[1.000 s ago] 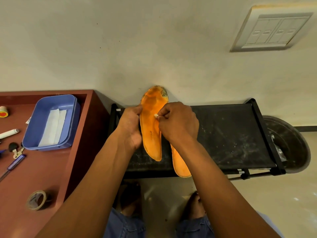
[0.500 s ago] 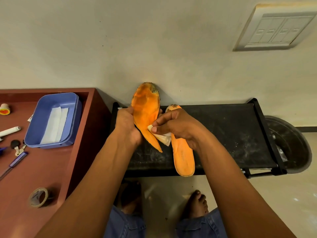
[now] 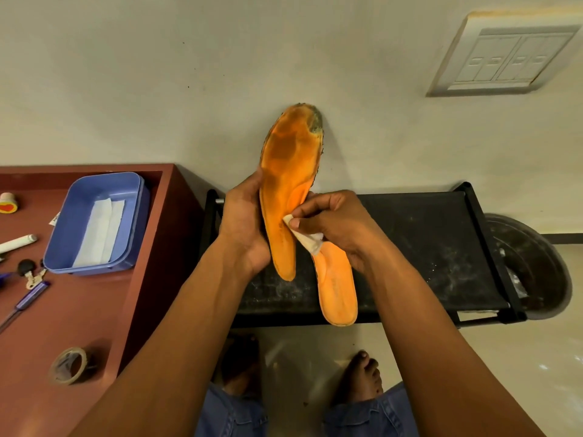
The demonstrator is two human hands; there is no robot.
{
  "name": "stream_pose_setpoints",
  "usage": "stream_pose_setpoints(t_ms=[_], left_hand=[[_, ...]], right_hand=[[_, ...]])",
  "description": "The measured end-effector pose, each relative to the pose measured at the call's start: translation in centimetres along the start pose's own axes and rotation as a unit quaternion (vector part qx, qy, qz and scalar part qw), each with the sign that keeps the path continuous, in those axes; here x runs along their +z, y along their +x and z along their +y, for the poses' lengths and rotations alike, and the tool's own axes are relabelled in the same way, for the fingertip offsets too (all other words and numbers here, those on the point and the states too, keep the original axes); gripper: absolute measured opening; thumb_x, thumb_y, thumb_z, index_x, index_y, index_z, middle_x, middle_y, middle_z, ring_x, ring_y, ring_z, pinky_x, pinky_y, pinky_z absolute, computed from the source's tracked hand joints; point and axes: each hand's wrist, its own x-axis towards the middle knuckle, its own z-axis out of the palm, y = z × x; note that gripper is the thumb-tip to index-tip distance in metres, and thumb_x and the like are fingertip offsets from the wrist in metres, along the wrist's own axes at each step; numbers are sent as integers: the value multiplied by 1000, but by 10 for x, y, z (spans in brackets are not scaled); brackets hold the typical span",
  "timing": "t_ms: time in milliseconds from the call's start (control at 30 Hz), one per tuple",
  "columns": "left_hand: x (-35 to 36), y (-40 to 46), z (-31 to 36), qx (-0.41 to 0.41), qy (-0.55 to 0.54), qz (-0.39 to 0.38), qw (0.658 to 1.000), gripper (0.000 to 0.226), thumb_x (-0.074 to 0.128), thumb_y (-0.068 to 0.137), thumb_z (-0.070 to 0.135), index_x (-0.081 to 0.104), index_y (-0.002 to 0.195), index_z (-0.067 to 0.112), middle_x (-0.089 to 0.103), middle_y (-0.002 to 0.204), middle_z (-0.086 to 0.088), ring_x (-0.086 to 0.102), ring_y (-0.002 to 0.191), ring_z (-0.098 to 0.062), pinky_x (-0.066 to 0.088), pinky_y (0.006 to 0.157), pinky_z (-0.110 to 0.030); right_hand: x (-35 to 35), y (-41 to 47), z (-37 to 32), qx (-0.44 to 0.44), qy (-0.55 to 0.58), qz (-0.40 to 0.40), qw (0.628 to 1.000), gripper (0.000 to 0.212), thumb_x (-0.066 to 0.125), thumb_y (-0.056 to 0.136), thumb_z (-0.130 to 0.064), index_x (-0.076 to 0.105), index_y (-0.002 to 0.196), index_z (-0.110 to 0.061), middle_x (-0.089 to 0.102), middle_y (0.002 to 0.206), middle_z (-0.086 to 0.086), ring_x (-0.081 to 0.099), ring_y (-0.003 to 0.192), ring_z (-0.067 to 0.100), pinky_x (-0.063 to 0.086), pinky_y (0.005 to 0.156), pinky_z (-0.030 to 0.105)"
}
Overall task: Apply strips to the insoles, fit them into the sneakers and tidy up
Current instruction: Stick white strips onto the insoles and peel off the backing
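Observation:
My left hand [image 3: 244, 228] grips an orange insole [image 3: 288, 171] by its left edge and holds it upright in front of the wall, its worn dark toe end up. My right hand [image 3: 334, 225] pinches a white strip [image 3: 304, 236] against the insole's right edge, thumb on top. A second orange insole [image 3: 336, 285] lies flat on the black rack [image 3: 426, 247] just below my right hand. More white strips [image 3: 101, 231] lie in a blue tray [image 3: 82, 197] on the red-brown table. No sneakers are in view.
The red-brown table [image 3: 79, 310] at left holds a tape roll [image 3: 67, 365], keys [image 3: 30, 272], a white marker [image 3: 17, 242] and a small round item [image 3: 8, 201]. A dark round basin [image 3: 533, 263] stands right of the rack. My bare feet are on the floor below.
My left hand turned the insole to face me and lifted it higher. My right hand moved from the insole's middle to its right edge, now with a white strip showing between its fingers.

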Motion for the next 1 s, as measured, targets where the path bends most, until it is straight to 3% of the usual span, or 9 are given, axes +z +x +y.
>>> stream_pose_setpoints(t_ms=[133,267,433,533,667,800,867,1000], left_hand=[[0,4,-3,29,27,-16,999,60,34,106,54,62,138,12,62,140,-20,56,134,-37,42,115,-52],[3,4,-5,28,42,-27,998,62,29,107,55,59,140,12,64,138,-16,62,129,-32,53,103,-45],[1,5,-4,24,43,-15,999,68,25,106,58,59,141,10,65,138,-14,64,126,-28,53,103,-43],[-4,6,-3,21,10,-9,1000,68,24,107,57,57,141,8,64,139,-14,62,128,-30,48,108,-46],[-9,9,-1,24,-33,11,999,68,21,107,60,55,143,13,64,140,-12,58,133,-32,46,111,-50],[-8,5,2,12,-69,18,997,66,21,106,60,58,138,15,66,138,-9,60,131,-30,59,92,-45],[-8,4,2,11,-83,21,996,65,22,106,60,57,138,15,66,137,-9,61,130,-30,61,86,-44],[-9,4,3,21,-89,41,995,64,22,106,60,56,138,15,68,135,-10,63,127,-29,55,98,-46]], right_hand=[[0,0,0,-62,28,83,994,12,85,79,-16,82,91,-15,78,100,1,71,102,19,59,94,42],[0,2,-1,-76,88,106,988,10,84,81,-15,81,91,-16,78,104,2,70,109,17,58,98,45],[8,1,1,-145,-24,144,978,9,84,82,-22,81,91,-21,77,102,-4,71,103,11,58,96,38],[11,0,2,-180,-124,118,969,9,84,82,-26,81,90,-22,76,89,-10,70,84,6,61,85,32],[11,-3,-2,-167,-215,29,962,9,85,82,-24,82,90,-21,76,90,-8,69,86,9,60,88,35],[7,-7,-5,-145,-222,-55,963,11,86,80,-20,82,90,-20,78,91,-6,71,88,9,59,92,36],[7,-9,-5,-150,-220,-49,963,9,86,81,-21,82,89,-20,78,90,-7,71,86,8,59,92,36],[24,-10,-3,-178,-228,45,956,7,85,82,-24,82,88,-22,78,88,-7,71,83,8,60,90,36]])
